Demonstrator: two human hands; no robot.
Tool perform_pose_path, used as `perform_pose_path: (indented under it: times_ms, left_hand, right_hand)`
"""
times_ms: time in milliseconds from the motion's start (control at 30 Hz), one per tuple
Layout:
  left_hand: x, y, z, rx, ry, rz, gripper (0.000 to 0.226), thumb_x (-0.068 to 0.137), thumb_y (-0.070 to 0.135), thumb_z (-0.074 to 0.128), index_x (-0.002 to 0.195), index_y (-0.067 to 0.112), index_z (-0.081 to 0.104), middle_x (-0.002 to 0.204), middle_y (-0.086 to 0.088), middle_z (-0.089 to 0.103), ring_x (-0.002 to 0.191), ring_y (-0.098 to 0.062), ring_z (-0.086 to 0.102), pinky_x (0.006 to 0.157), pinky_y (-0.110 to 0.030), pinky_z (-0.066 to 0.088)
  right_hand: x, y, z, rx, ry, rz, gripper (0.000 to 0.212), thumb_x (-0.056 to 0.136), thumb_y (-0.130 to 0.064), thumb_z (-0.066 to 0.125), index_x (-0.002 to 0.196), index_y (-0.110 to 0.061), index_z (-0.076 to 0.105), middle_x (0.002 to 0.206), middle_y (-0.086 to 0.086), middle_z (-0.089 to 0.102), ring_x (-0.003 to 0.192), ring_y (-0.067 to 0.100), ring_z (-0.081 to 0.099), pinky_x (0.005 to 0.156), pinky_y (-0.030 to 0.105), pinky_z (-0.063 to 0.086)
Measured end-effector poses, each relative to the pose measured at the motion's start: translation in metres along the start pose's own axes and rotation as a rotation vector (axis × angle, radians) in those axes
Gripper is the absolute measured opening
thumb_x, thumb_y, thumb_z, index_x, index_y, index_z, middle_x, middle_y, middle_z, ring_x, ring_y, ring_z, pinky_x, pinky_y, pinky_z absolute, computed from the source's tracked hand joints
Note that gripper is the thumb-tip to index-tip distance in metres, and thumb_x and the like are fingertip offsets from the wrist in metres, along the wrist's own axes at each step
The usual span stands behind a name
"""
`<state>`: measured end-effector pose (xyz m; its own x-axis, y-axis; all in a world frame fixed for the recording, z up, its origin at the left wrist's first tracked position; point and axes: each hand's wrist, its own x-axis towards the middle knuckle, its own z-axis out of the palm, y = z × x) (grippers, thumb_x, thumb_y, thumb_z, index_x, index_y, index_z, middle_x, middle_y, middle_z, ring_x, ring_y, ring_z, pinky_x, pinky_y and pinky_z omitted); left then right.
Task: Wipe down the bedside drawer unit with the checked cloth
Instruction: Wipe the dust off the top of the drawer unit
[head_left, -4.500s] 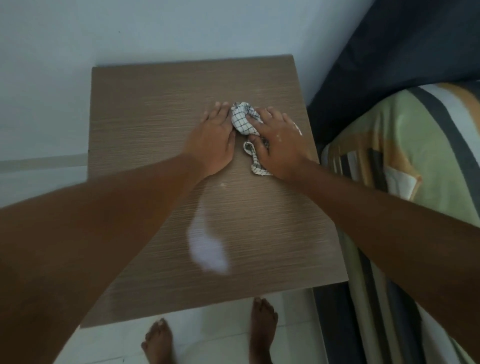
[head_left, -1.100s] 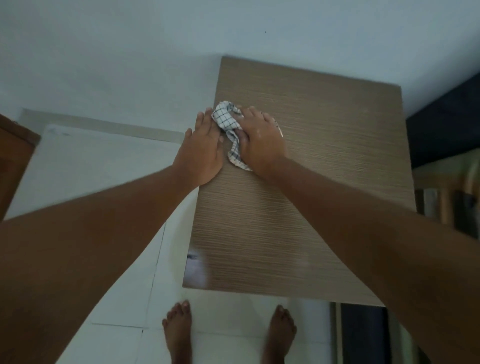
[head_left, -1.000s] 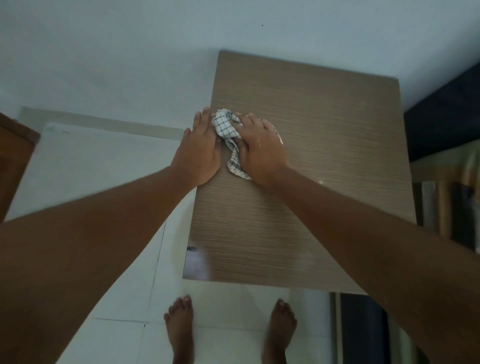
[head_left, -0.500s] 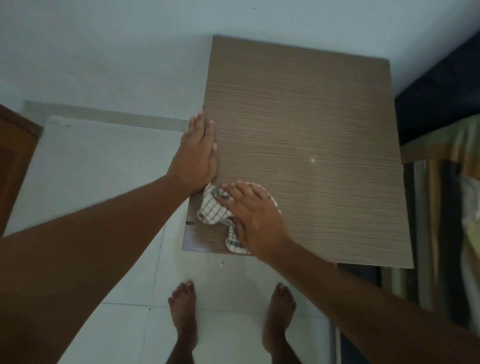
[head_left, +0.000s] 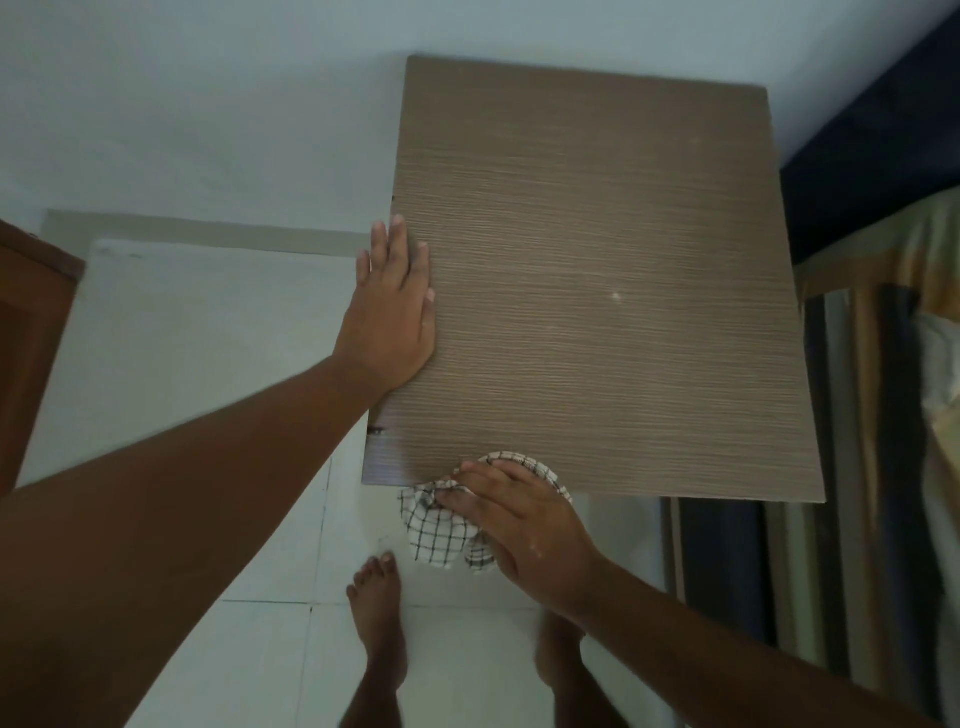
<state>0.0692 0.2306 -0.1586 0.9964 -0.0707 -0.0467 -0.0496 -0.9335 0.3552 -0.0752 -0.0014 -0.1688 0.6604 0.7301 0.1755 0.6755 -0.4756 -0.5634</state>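
The bedside drawer unit (head_left: 597, 291) shows its brown wood-grain top, seen from above against a pale wall. My left hand (head_left: 392, 312) lies flat with fingers together on the top's left edge. My right hand (head_left: 524, 525) presses the bunched white checked cloth (head_left: 439, 532) at the front edge near the left corner. Most of the cloth hangs past the edge, over the floor. The drawer fronts are hidden below the top.
A bed with a striped cover (head_left: 893, 415) and a dark headboard (head_left: 872, 145) stands close on the right. White floor tiles (head_left: 208, 332) lie to the left, with a brown wooden piece (head_left: 31, 332) at the far left. My bare feet (head_left: 376, 613) stand just before the unit.
My right hand has dragged the cloth from the back left of the top toward me, down to the front edge and partly over it. My left hand has stayed on the left edge.
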Motion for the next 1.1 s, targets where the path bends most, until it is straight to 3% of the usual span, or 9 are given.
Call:
perform_pose_path:
  times_ms: [67, 200, 400, 567, 700, 800, 967, 1100]
  left_hand:
    - [-0.005, 0.005, 0.001, 0.025, -0.022, 0.042, 0.059, 0.104, 0.026, 0.023, 0.157, 0.000, 0.022, 0.167, -0.022, 0.005, 0.155, -0.039, -0.002, 0.126, -0.055, 0.004]
    - [-0.008, 0.016, 0.000, 0.052, -0.047, 0.017, 0.061, 0.102, 0.031, 0.023, 0.156, 0.004, 0.027, 0.168, -0.020, 0.008, 0.156, -0.038, -0.001, 0.123, -0.061, 0.003]
    - [0.017, 0.036, -0.007, 0.016, -0.021, 0.008, 0.062, 0.103, 0.035, 0.026, 0.157, 0.006, 0.027, 0.169, -0.017, 0.005, 0.156, -0.036, -0.005, 0.124, -0.055, -0.004]
    - [0.050, 0.076, 0.002, -0.006, 0.002, 0.009, 0.057, 0.107, 0.028, 0.033, 0.158, 0.005, 0.025, 0.168, -0.018, 0.004, 0.155, -0.037, -0.007, 0.123, -0.053, -0.007]
    - [0.080, 0.117, 0.015, -0.009, -0.005, 0.051, 0.057, 0.107, 0.027, 0.033, 0.158, 0.005, 0.023, 0.168, -0.019, 0.003, 0.155, -0.037, -0.007, 0.123, -0.051, -0.007]
    - [0.106, 0.147, 0.027, -0.004, -0.026, 0.080, 0.058, 0.106, 0.027, 0.032, 0.159, 0.005, 0.019, 0.168, -0.019, 0.002, 0.155, -0.038, -0.008, 0.123, -0.051, -0.007]
    - [0.149, 0.185, 0.041, 0.002, -0.083, 0.115, 0.063, 0.107, 0.030, 0.030, 0.161, 0.006, 0.007, 0.168, -0.019, -0.003, 0.155, -0.037, -0.011, 0.123, -0.044, -0.009]
    - [0.180, 0.212, 0.048, 0.013, -0.098, 0.141, 0.065, 0.106, 0.030, 0.032, 0.160, 0.005, 0.007, 0.168, -0.019, -0.002, 0.155, -0.038, -0.011, 0.124, -0.046, -0.006]
  right_hand:
    - [-0.008, -0.003, -0.002, 0.034, 0.072, 0.033, 0.040, 0.110, -0.026, 0.033, 0.132, -0.015, 0.065, 0.133, 0.005, 0.066, 0.129, 0.016, 0.057, 0.119, 0.028, 0.033]
    - [-0.015, -0.002, -0.015, 0.087, 0.225, 0.130, 0.041, 0.096, -0.007, 0.044, 0.130, -0.012, 0.066, 0.132, 0.007, 0.066, 0.128, 0.014, 0.058, 0.115, 0.025, 0.039]
    - [0.016, 0.042, -0.069, 0.247, 0.411, 0.334, 0.043, 0.095, 0.001, 0.048, 0.135, -0.010, 0.060, 0.132, 0.008, 0.066, 0.121, 0.015, 0.064, 0.098, 0.033, 0.056]
    - [0.045, 0.104, -0.124, 0.279, 0.537, 0.492, 0.044, 0.097, 0.001, 0.049, 0.138, -0.013, 0.058, 0.132, 0.004, 0.066, 0.122, 0.011, 0.062, 0.103, 0.038, 0.054]
    - [0.062, 0.163, -0.169, 0.137, 0.520, 0.541, 0.042, 0.102, -0.009, 0.048, 0.142, -0.018, 0.054, 0.136, 0.001, 0.064, 0.123, 0.007, 0.060, 0.103, 0.027, 0.052]
    - [0.074, 0.204, -0.197, 0.029, 0.524, 0.527, 0.042, 0.101, -0.008, 0.048, 0.142, -0.015, 0.054, 0.140, 0.005, 0.061, 0.127, 0.010, 0.056, 0.107, 0.012, 0.042]
    - [0.095, 0.273, -0.229, -0.109, 0.497, 0.575, 0.048, 0.099, -0.012, 0.046, 0.147, -0.015, 0.050, 0.145, 0.009, 0.057, 0.133, 0.023, 0.054, 0.113, 0.023, 0.039]
    - [0.119, 0.314, -0.243, -0.173, 0.484, 0.607, 0.050, 0.102, -0.011, 0.046, 0.151, -0.018, 0.045, 0.154, 0.009, 0.047, 0.141, 0.022, 0.044, 0.112, 0.013, 0.025]
